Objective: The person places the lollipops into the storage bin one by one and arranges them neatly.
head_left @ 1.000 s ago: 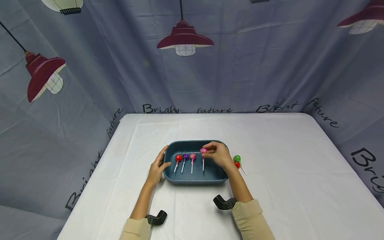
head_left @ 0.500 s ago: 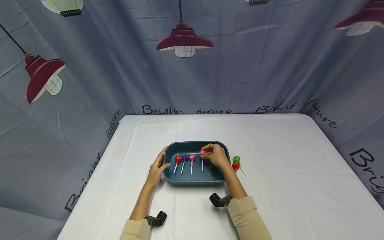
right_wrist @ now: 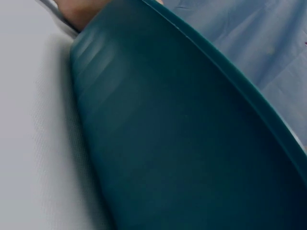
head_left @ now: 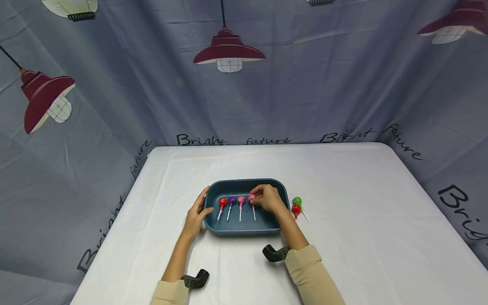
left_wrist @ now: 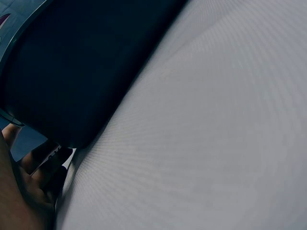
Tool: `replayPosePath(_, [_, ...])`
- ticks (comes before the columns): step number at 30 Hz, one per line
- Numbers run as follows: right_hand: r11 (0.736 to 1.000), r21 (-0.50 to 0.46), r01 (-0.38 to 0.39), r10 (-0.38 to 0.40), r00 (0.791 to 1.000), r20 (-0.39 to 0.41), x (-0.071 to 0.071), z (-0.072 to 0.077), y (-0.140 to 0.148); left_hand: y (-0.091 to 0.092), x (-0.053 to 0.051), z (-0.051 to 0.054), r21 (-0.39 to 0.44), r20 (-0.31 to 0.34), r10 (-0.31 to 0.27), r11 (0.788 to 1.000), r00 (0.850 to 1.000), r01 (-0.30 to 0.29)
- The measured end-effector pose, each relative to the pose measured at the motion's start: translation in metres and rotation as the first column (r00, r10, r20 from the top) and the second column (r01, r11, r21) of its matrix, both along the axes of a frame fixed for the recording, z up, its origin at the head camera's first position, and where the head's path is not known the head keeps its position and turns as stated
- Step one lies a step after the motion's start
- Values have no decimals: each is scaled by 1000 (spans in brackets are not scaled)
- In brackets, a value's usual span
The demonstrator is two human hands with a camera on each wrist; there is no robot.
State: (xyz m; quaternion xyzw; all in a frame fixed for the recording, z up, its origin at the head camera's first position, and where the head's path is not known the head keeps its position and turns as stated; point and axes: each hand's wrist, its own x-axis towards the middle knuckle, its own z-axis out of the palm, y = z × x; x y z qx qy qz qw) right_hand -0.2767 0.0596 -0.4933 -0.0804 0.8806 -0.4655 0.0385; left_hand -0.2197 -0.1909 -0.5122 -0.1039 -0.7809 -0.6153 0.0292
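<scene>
My right hand reaches into a dark teal tray and pinches a pink lollipop near its head, the stick pointing toward me. Left of it in the tray lie a red lollipop, a purple lollipop and another pink lollipop, side by side in a row. My left hand grips the tray's left end, thumb at the rim and fingers along the outside. In the left wrist view its fingers curve beside the tray wall. The right wrist view shows mainly the tray's outer wall.
Just right of the tray, a green lollipop and a red lollipop lie close together on the white tablecloth. A grey curtain printed with lamps stands behind the table. Each wrist bears a black camera mount.
My right hand has shifted slightly left and toward me with the pink lollipop, bringing it nearer the row. The red lollipop outside shows more fully. My left hand stays on the tray.
</scene>
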Motion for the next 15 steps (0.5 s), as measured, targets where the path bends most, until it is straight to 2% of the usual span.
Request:
replayPosePath(6, [998,64,3,-3,1000,6,-1,1,-3,0,0,0,-20,-12,11,1000,1000,-11])
replayPosePath(15, [996,85,1,-3,1000,16,-1,1,-5,0,2,2,-19,2,9,1000,1000,-9])
